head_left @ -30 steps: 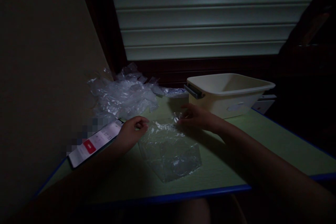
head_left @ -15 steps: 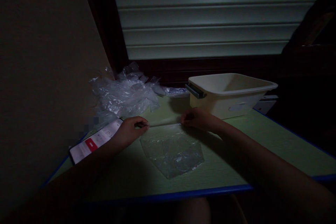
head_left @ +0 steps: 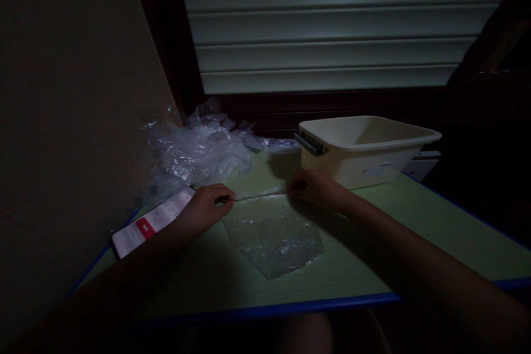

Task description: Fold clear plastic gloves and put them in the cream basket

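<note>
A clear plastic bag (head_left: pixel 276 240) lies flat on the green table, its far edge stretched straight between my hands. My left hand (head_left: pixel 209 204) pinches the left end of that edge between thumb and fingertips. At the other end, my right hand (head_left: pixel 313 191) is closed on the edge in the same way, just in front of the cream bin. The bag's near end comes to a blunt point toward me and catches some light.
A heap of crumpled clear plastic bags (head_left: pixel 199 146) sits at the back left. Beside my left forearm lies a phone (head_left: pixel 139 229) with a lit screen. The cream plastic bin (head_left: pixel 352 163) stands at the back right. Blue edging (head_left: pixel 290 307) borders the table (head_left: pixel 427 232).
Both hands hold nearly the same place. The bag's far edge looks a little brighter and more sharply drawn, and the view has shifted very slightly.
</note>
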The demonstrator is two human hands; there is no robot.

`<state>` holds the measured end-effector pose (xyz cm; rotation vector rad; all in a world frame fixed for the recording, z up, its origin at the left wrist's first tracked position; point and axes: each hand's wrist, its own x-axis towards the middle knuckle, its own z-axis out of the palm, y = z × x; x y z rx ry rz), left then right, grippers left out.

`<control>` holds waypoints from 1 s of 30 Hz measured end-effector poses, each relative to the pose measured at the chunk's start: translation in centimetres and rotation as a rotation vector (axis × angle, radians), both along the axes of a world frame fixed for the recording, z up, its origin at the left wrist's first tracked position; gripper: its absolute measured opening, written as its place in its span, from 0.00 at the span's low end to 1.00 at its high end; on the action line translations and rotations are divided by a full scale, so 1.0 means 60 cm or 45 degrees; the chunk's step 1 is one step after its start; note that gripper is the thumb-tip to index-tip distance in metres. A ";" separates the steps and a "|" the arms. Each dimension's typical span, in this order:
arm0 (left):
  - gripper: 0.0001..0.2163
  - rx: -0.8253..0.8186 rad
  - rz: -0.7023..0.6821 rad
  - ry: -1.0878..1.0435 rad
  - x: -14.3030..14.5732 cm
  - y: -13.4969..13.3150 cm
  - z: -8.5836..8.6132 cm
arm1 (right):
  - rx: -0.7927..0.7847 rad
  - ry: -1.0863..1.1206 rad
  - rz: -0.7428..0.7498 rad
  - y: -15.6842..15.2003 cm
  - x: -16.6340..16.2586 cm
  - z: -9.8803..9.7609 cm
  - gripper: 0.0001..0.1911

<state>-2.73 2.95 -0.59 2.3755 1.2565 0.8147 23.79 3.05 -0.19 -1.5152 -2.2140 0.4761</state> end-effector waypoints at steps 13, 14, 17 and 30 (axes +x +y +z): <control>0.08 0.114 -0.094 0.128 -0.007 0.007 -0.004 | 0.157 -0.182 0.011 -0.001 -0.001 -0.002 0.10; 0.08 0.115 -0.105 0.137 -0.008 0.007 -0.003 | 0.160 -0.199 0.014 -0.002 -0.001 -0.001 0.10; 0.09 0.149 -0.153 0.200 -0.013 0.005 -0.002 | 0.162 -0.254 0.024 -0.004 -0.001 0.002 0.11; 0.14 0.361 -0.215 0.445 -0.016 -0.007 0.002 | 0.106 -0.390 0.129 -0.023 0.004 0.024 0.12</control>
